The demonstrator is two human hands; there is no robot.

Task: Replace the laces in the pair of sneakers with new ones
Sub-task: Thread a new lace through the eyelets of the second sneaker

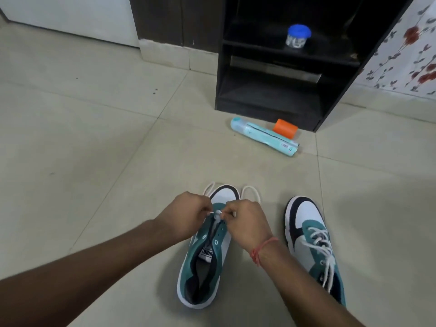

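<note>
On the floor, the near shoe (207,253) has only its lowest eyelets threaded; left hand (188,213) and right hand (245,220) each pinch the white lace (217,213) (limp, light, likely slippery); best held near the stiff tips; the other shoe (313,246) sits laced alongside.

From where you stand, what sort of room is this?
Probably a room in a home: a tiled floor, a dark shelf unit holding a blue-lidded jar, and flowered fabric, perhaps bedding, at the right.
</note>
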